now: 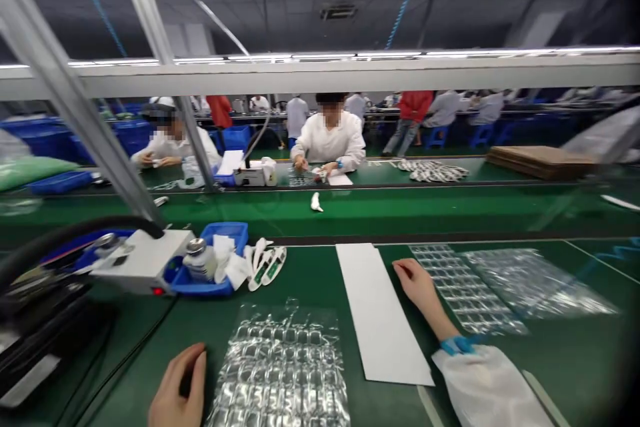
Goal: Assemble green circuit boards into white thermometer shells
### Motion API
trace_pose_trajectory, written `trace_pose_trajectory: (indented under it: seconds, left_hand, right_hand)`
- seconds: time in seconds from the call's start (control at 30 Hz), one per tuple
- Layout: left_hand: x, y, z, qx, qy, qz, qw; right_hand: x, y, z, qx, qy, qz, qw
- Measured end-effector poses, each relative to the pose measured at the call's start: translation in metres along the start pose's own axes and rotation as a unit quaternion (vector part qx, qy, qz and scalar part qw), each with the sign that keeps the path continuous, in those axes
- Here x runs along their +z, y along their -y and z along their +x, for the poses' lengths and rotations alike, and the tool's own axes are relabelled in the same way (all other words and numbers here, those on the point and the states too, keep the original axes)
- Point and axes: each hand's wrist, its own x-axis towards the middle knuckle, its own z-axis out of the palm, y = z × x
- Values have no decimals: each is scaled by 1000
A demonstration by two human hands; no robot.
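Clear plastic blister tray, lying flat on green table beside left hand: thin, light, flexible, slippery, easily dented; best pinched at an edge. Left hand loosely curled, empty; right hand flat, resting between white card strip and another blister sheet.

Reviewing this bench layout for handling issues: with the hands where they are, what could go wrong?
1. The right hand rests between the long white paper strip and the clear plastic blister tray sheets; a sideways sweep could skew either.
2. The left hand sits beside the near clear blister tray, which looks light and might slide on the green bench mat.
3. The black hose arcs toward the white box unit and could snag a passing sleeve.
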Motion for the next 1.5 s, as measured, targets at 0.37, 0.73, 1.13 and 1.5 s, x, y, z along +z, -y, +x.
trace_pose_trajectory:
  seconds: [0.37,0.73,1.13,1.5]
  left_hand:
    - [0,-11,3,-15,21,-39,999]
    - [74,-147,75,227,170,83,955]
    - [150,-167,100,79,248,0,966]
    - [79,-195,19,13,419,-337,843]
  right_hand:
    - [0,-6,-2,12,20,-41,999]
    - [-1,-3,0,17,26,-29,999]
    - [-9,28,-1,21,-9,46,999]
    - [36,183,-28,-2,216,300,929]
